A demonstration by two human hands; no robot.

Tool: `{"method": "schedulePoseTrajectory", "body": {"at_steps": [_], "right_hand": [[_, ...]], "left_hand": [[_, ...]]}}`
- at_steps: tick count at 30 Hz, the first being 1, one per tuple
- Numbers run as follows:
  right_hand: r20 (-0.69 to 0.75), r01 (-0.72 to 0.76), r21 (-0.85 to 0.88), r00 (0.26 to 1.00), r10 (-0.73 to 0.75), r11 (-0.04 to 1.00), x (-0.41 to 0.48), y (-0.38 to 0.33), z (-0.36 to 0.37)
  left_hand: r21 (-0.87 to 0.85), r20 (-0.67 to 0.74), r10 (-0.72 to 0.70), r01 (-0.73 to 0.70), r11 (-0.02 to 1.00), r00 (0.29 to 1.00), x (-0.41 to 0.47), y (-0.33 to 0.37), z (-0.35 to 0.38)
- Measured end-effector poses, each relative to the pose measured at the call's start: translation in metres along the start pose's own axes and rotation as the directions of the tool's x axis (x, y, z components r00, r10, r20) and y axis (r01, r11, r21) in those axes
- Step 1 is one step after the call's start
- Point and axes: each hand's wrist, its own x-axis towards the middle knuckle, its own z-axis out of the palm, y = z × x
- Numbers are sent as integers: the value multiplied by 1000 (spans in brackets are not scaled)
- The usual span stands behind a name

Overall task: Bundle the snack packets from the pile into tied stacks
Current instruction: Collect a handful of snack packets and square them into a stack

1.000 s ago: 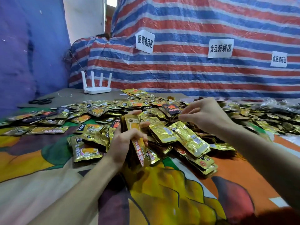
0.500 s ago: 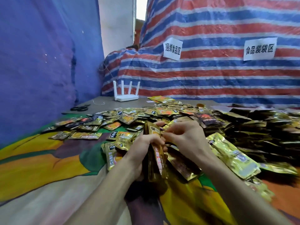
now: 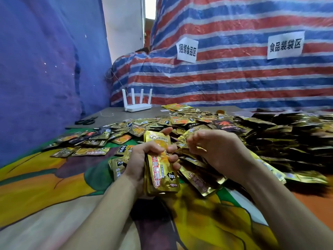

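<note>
The left hand grips an upright stack of gold snack packets, fingers curled across its front. Just beside it, the right hand is over the pile with its fingers curled; I cannot tell whether it pinches a packet. Both hands are above a tabletop draped in a yellow, green and orange cloth. The pile spreads behind the hands and to their right. At the back are a white router and scissors, before a red-and-blue striped tarp bearing paper signs. A blue sheet hangs at the left.
</note>
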Motion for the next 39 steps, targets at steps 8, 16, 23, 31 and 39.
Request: {"method": "schedulePoseTrajectory", "body": {"at_steps": [8, 16, 23, 31, 39], "right_hand": [[-23, 105, 392, 994, -105, 914, 0, 5, 0], [6, 76, 179, 997, -78, 981, -1, 20, 11], [-54, 49, -31, 997, -51, 998, -3, 25, 22], [-169, 88, -567, 961, -220, 819, -7, 33, 39], [-150, -13, -535, 985, -80, 845, -7, 40, 46]], "left_hand": [[21, -51, -14, 15, 1000, 999, 2, -4, 2], [160, -242, -92, 134, 978, 966, -5, -4, 13], [372, -506, 62, 153, 916, 860, 0, -11, 3], [548, -577, 556, -222, 807, 598, 11, -12, 1], [677, -450, 760, -375, 633, 470, 5, -4, 15]]}}
